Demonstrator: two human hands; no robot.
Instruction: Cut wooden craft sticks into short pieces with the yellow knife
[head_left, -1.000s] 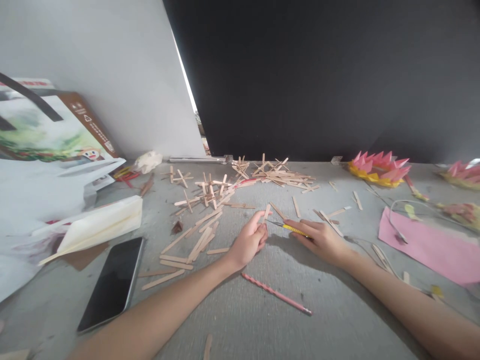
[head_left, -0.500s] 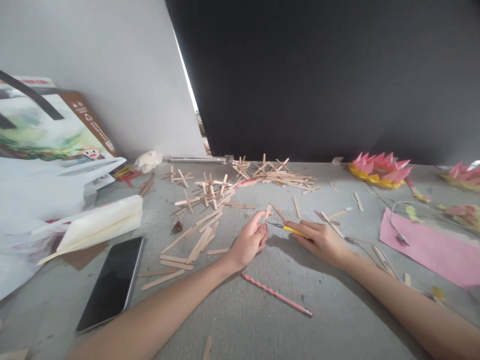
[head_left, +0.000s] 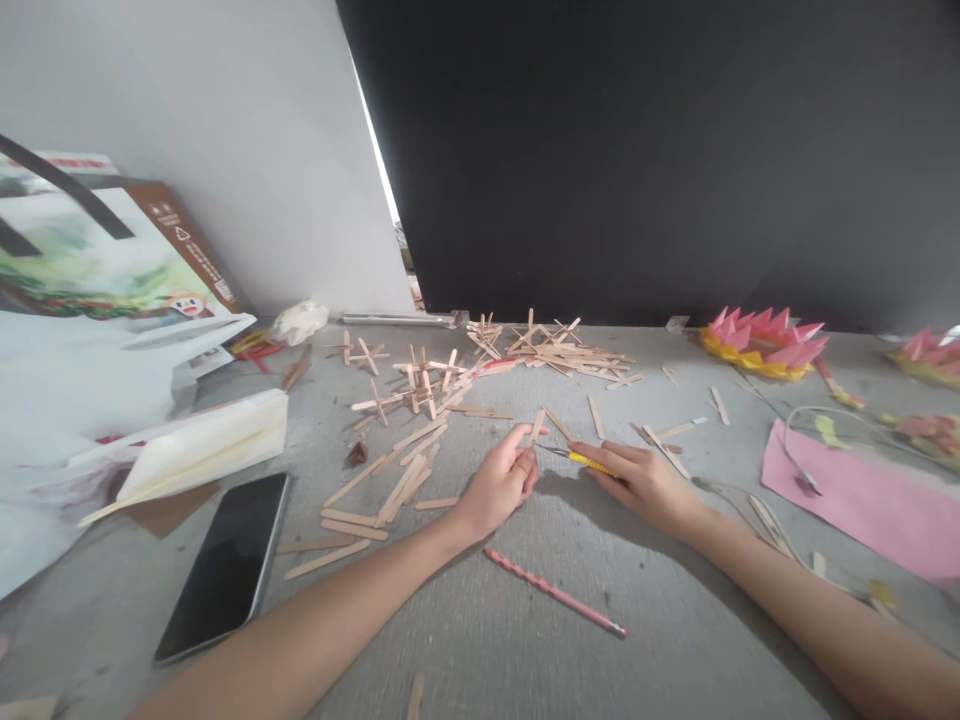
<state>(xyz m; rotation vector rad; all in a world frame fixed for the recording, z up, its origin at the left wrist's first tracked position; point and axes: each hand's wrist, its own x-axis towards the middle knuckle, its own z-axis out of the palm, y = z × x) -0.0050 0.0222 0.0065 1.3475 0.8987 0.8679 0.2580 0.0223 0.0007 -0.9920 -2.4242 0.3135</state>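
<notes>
My left hand (head_left: 501, 482) is closed on a wooden craft stick (head_left: 538, 425), whose end sticks up past the fingers. In my right hand (head_left: 645, 482) is a yellow utility knife (head_left: 592, 464), gripped with its blade pointing left at the stick. Blade and stick are very close; whether they touch I cannot tell. Just beyond the hands lie loose craft sticks (head_left: 409, 490) and a heap of them (head_left: 574, 355). Several crossed-stick pieces (head_left: 424, 380) stand at the back. A pink pencil (head_left: 555, 594) lies in front of my hands.
To the left are a black phone (head_left: 225, 565), a folded cream paper (head_left: 206, 450) and a printed bag (head_left: 112, 250). On the right lie pink paper (head_left: 855, 500), a thin cable (head_left: 795, 450) and a pink-and-yellow paper flower (head_left: 765, 345). A dark panel (head_left: 637, 160) rises behind.
Both hands stay nearly in place, still holding the stick and the knife. The whole view has shifted very slightly.
</notes>
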